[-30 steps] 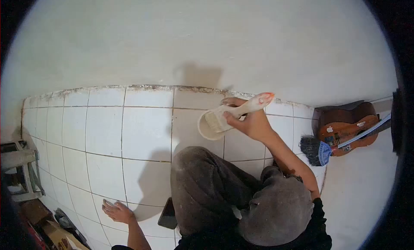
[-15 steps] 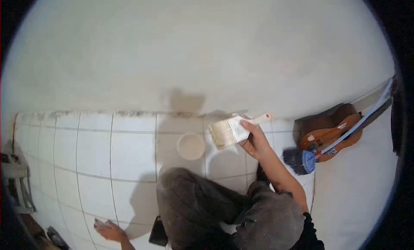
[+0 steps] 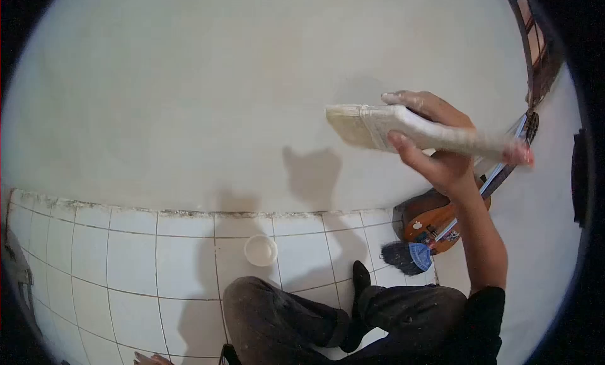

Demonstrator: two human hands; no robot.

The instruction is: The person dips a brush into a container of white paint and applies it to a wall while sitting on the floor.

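My right hand (image 3: 435, 135) is closed round a wide paintbrush (image 3: 428, 129) in front of the pale wall (image 3: 208, 100). The brush's whitish bristles point left, and its blurred handle with a red end points right. At the bottom edge, my left hand (image 3: 151, 359) is partly cut off by the frame, its visible fingers apart over the white floor tiles (image 3: 132, 314). A small round white tub (image 3: 260, 250) stands on the tiles near the wall, in front of my knee.
A brown guitar (image 3: 413, 220) leans in the right corner, with a blue and black broom (image 3: 419, 256) before it. My bent legs (image 3: 277, 318) take up the lower middle. A dark-framed opening (image 3: 534, 44) is at the upper right.
My right hand has risen with the paintbrush from above the floor to the wall. The view has tilted upward, and my left hand now shows less at the bottom edge.
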